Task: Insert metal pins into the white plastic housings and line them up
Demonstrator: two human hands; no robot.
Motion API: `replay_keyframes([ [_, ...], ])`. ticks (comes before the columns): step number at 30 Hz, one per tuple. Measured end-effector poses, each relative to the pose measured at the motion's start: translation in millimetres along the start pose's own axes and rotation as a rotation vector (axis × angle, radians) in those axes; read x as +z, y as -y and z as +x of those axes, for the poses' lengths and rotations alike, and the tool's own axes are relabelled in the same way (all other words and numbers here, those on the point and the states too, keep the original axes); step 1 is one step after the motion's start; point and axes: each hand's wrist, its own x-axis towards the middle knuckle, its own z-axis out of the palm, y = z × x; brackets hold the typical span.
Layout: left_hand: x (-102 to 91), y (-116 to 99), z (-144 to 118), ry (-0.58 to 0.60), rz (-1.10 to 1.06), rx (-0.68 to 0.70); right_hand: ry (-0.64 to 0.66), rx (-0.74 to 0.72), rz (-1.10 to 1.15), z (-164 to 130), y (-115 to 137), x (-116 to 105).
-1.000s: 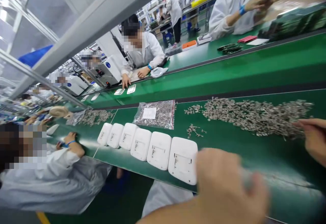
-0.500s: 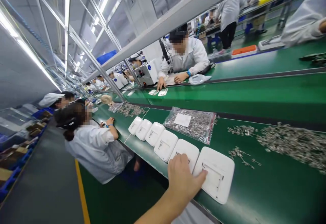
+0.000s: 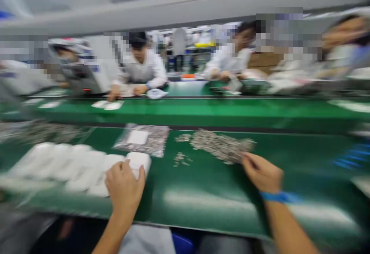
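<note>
My left hand (image 3: 124, 184) rests on the right end of a row of white plastic housings (image 3: 140, 159), thumb and fingers apart, touching the last two. My right hand (image 3: 263, 171), with a blue band (image 3: 280, 197) at the wrist, reaches the right edge of a heap of small metal parts (image 3: 219, 146). Its thumb and fingertips come together there; what is between them is hidden by blur. A few loose metal parts (image 3: 181, 158) lie left of the heap. Behind the housings is a clear bag (image 3: 157, 140) full of similar parts, with a white label.
Beyond my green bench runs a green conveyor belt (image 3: 202, 111). Co-workers in white coats (image 3: 153, 67) sit on its far side, one with a hand on flat white pieces (image 3: 112, 105). Blurred blue items (image 3: 352, 155) lie at the right. A grey beam (image 3: 173, 9) crosses overhead.
The view has swung right and levelled, bringing my right hand into sight at the metal parts. My left hand stays on the housings at the row's end.
</note>
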Motion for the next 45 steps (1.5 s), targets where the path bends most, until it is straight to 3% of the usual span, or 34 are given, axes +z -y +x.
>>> replay_keyframes([
  [2, 15.2, -60.8, 13.9, -0.092, -0.399, 0.241, -0.074, -0.003, -0.219, -19.1, -14.3, -64.9],
  [4, 24.1, -137.4, 18.0, -0.042, -0.806, 0.499, -0.113, 0.007, -0.377, -28.2, -21.5, -93.6],
  [7, 30.9, -238.7, 0.2, 0.074, -1.093, 0.787, -0.166, 0.048, -0.497, -26.1, -33.6, -96.3],
  [10, 45.3, -287.9, -22.6, 0.170, -1.025, 0.964, -0.236, 0.094, -0.547, -21.8, -38.4, -90.2],
  [14, 57.1, -292.8, -33.3, 0.262, -0.847, 1.233, -0.314, 0.192, -0.596, -21.9, -41.6, -94.7],
  [17, 53.1, -289.4, -31.0, 0.300, -0.797, 1.309, -0.395, 0.333, -0.643, -20.6, -51.5, -103.8],
  [21, 45.7, -292.7, -26.8, 0.325, -0.768, 1.318, -0.446, 0.537, -0.672, -18.5, -68.6, -114.1],
  [24, 43.2, -294.6, -25.5, 0.291, -0.750, 1.176, -0.376, 0.607, -0.645, -17.6, -75.3, -115.8],
  [28, 43.3, -294.8, -25.0, 0.281, -0.697, 0.978, -0.247, 0.590, -0.585, -14.9, -73.6, -111.8],
  [36, 41.4, -293.9, -27.1, 0.291, -0.647, 0.893, -0.149, 0.512, -0.520, -14.0, -67.4, -105.7],
  [41, 42.6, -294.1, -28.3, 0.290, -0.709, 0.922, -0.178, 0.485, -0.570, -15.0, -65.5, -105.6],
  [45, 48.9, -292.3, -28.0, 0.278, -0.885, 1.094, -0.181, 0.455, -0.611, -15.4, -64.0, -106.5],
])
